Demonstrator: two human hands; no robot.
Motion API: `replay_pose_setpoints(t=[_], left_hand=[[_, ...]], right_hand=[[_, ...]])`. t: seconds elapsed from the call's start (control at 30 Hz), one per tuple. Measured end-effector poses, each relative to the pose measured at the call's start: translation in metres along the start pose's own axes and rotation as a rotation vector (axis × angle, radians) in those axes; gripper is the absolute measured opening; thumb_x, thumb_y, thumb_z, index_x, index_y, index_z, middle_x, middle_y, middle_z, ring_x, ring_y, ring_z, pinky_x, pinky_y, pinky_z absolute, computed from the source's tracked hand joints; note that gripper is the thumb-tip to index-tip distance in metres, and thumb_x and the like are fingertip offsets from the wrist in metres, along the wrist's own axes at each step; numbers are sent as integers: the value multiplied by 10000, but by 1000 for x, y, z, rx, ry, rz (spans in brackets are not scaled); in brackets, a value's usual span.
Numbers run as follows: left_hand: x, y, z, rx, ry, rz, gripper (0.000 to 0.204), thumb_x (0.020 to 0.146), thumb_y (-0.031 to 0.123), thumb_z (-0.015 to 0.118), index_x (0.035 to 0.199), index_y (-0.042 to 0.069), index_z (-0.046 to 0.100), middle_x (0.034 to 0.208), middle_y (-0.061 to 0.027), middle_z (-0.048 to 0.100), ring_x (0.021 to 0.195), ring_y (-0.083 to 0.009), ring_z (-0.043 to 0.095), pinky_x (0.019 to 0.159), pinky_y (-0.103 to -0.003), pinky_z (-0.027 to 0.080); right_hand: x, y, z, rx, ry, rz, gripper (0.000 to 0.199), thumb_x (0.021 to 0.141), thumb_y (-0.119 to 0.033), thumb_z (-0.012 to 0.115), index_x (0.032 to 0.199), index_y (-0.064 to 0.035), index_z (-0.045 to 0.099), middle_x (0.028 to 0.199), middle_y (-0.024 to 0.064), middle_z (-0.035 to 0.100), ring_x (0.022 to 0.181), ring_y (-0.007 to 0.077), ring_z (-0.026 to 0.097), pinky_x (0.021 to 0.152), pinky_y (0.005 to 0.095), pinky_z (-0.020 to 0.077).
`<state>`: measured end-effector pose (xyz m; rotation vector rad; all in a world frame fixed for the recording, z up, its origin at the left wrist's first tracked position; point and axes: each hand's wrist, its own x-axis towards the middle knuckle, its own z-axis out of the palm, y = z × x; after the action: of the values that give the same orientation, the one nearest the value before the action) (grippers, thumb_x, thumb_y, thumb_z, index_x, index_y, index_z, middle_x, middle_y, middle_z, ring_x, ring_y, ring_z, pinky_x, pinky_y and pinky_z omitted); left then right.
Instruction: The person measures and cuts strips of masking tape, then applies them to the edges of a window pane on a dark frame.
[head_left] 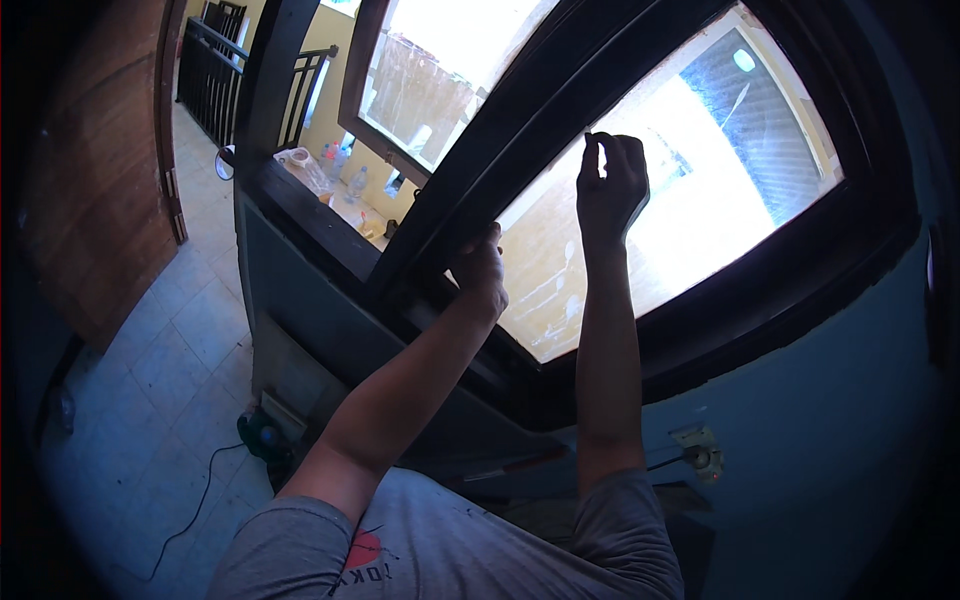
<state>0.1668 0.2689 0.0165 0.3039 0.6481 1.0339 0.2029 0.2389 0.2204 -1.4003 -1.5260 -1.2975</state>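
A window with a dark wooden frame (700, 315) and a bright glass pane (690, 180) fills the upper right in front of me. My left hand (482, 265) is closed at the dark upright of this frame, beside the pane's lower left edge; deep shadow hides part of its fingers. Higher and to the right, my right hand (615, 185) is raised before the pane. Its thumb and forefinger meet in a pinch near the pane's upper left edge, and the other fingers are curled. Whatever the pinch holds, if anything, is too small and dark to make out.
Through an opening, plastic bottles (357, 183) stand on a ledge beside an open window sash (400, 150). A brown door (110, 190) is at the left. Below lie a green power tool (265, 435) and its cord on the tiles; a wall socket (700, 455) holds a plug.
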Motion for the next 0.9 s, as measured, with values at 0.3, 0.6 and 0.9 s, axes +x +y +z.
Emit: replay_pose_setpoints(t=[0.3,0.6,0.9], left_hand=[[3,-5,5,46,27,8,266,970,343,789,1131,156,690,943,-12,599,558,-40,379,491,-230,290],[0,-2,6,-18,102,-2,205,947,219,838,1058,59,774,1044,-26,752,949,-146,678,877,-334,539],[-11,5,7,31,46,18,279,973,306,792,1181,156,683,1026,-27,636,641,-44,473,460,-215,303]], right_hand=[[-1,4,2,36,37,17,21,942,-96,776,934,-87,759,910,77,654,746,290,671,678,416,522],[-4,3,3,56,35,75,27,940,-96,770,942,-79,749,900,79,646,757,301,664,708,428,518],[-4,0,4,61,51,97,34,943,-99,759,926,-75,742,899,83,645,778,304,662,746,432,513]])
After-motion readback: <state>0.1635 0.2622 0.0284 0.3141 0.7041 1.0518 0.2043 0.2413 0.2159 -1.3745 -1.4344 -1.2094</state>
